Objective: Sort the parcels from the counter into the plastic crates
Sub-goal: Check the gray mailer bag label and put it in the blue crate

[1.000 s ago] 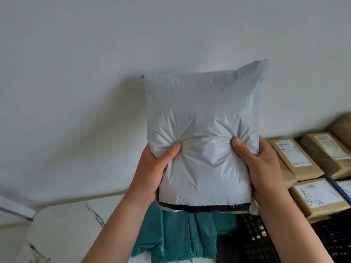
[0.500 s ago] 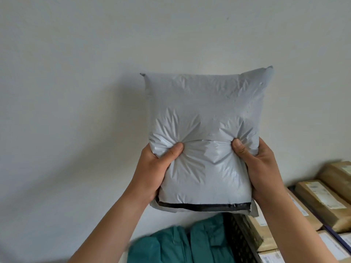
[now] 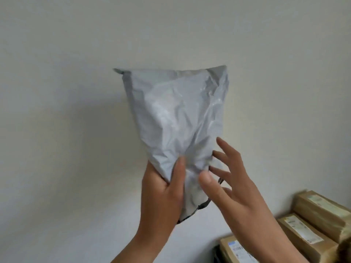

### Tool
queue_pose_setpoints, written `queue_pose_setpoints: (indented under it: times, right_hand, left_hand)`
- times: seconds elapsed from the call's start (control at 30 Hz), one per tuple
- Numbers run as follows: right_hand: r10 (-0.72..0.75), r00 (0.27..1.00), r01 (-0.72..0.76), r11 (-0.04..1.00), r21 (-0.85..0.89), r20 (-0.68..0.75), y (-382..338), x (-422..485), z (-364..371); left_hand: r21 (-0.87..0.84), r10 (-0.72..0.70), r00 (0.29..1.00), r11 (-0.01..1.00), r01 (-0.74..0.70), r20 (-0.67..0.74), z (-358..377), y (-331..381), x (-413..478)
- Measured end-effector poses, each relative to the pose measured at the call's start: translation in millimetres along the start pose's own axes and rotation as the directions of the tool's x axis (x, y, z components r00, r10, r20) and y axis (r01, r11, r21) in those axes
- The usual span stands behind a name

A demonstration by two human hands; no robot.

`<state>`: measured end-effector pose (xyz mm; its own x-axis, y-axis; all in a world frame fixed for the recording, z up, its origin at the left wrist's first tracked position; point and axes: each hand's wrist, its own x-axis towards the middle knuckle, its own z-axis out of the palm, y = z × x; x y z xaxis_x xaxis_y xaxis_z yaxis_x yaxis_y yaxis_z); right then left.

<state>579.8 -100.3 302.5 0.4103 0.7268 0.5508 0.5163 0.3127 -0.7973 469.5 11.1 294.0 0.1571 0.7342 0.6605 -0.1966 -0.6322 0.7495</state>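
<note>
A grey plastic mailer parcel (image 3: 176, 118) is held up in front of the white wall, turned partly edge-on, its black seal strip at the bottom. My left hand (image 3: 163, 194) grips its lower left part, thumb pressed across the front. My right hand (image 3: 229, 179) is just right of the parcel with fingers spread and straight; its fingertips are near or barely touching the parcel's lower right edge. No crate is clearly in view.
Brown cardboard parcels with white labels (image 3: 302, 232) are stacked at the bottom right, one more (image 3: 237, 249) lower and nearer. The plain white wall (image 3: 76, 92) fills the rest of the view.
My right hand has let go of the parcel and opened. The parcel has twisted in my left hand. The view has tilted up; the teal parcels and crate have dropped out of view.
</note>
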Motion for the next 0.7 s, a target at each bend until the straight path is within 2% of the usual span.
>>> queue_pose_setpoints:
  times: [0.03, 0.1, 0.13, 0.17, 0.2, 0.27, 0.37, 0.4, 0.43, 0.47, 0.5, 0.53, 0.57, 0.6, 0.63, 0.7]
  right_hand:
    - [-0.002, 1.0, 0.002, 1.0, 0.014, 0.02, -7.3, 2.4, 1.0]
    - [-0.024, 0.999, 0.025, 0.999, 0.027, -0.038, -11.8, 14.5, -2.7]
    - [0.014, 0.993, 0.0, 0.993, 0.114, -0.12, -10.7, 23.5, -7.7]
    - [0.107, 0.976, -0.051, 0.96, 0.276, -0.19, -10.7, 32.1, -13.8]
    - [0.194, 0.958, -0.086, 0.896, 0.435, -0.211, -6.5, 40.9, -21.5]
    - [0.277, 0.946, -0.122, 0.788, 0.604, -0.17, -0.5, 53.6, -35.0]
    - [0.328, 0.938, -0.181, 0.738, 0.65, -0.111, 6.2, 63.0, -50.5]
    - [0.334, 0.937, -0.194, 0.737, 0.648, -0.099, 8.3, 65.4, -54.5]
    - [0.333, 0.94, -0.208, 0.731, 0.649, -0.073, 9.3, 66.9, -56.8]
    - [0.324, 0.945, -0.22, 0.726, 0.652, -0.042, 12.0, 68.0, -58.5]
    - [0.316, 0.949, -0.232, 0.718, 0.656, -0.01, 13.6, 68.8, -58.9]
    - [0.304, 0.952, -0.24, 0.71, 0.662, 0.019, 14.6, 69.1, -58.2]
    - [0.297, 0.954, -0.247, 0.707, 0.662, 0.038, 14.5, 68.8, -56.7]
    - [0.29, 0.956, -0.25, 0.71, 0.658, 0.049, 15.1, 68.3, -55.2]
    - [0.281, 0.958, -0.252, 0.717, 0.65, 0.062, 15.0, 67.4, -53.4]
    - [0.273, 0.96, -0.252, 0.744, 0.619, 0.063, 15.1, 67.2, -50.6]
  left_hand:
    - [0.026, 0.045, 0.986, 0.998, -0.05, 0.159, 9.6, 6.4, -6.2]
    - [0.115, 0.21, 0.876, 0.951, -0.286, 0.434, 24.8, 15.7, -20.3]
    - [0.139, 0.303, 0.796, 0.891, -0.431, 0.525, 30.3, 15.0, -24.5]
    - [0.129, 0.373, 0.713, 0.831, -0.542, 0.594, 32.6, 14.2, -25.1]
    - [0.102, 0.391, 0.666, 0.813, -0.574, 0.635, 30.5, 13.2, -20.4]
    - [0.041, 0.425, 0.657, 0.821, -0.57, 0.623, 19.4, 9.4, -4.1]
    - [0.18, 0.549, 0.761, 0.757, -0.628, 0.347, -1.9, 6.3, 29.0]
    - [0.248, 0.535, 0.807, 0.77, -0.587, 0.249, -8.4, 3.8, 42.2]
    - [0.291, 0.449, 0.873, 0.824, -0.486, 0.188, -14.8, 4.9, 53.4]
    - [0.26, 0.286, 0.941, 0.909, -0.327, 0.183, -20.5, 8.0, 64.1]
    - [0.166, 0.084, 0.968, 0.978, -0.125, 0.236, -25.7, 13.0, 73.5]
    - [0.053, -0.099, 0.933, 0.995, 0.086, 0.346, -30.4, 16.5, 79.1]
    - [-0.029, -0.218, 0.859, 0.965, 0.261, 0.463, -34.2, 18.8, 81.2]
    - [-0.071, -0.268, 0.805, 0.931, 0.357, 0.528, -36.2, 20.2, 80.7]
    - [-0.086, -0.287, 0.787, 0.915, 0.394, 0.546, -36.5, 21.2, 77.8]
    - [-0.11, -0.294, 0.802, 0.908, 0.404, 0.52, -35.9, 20.1, 71.9]
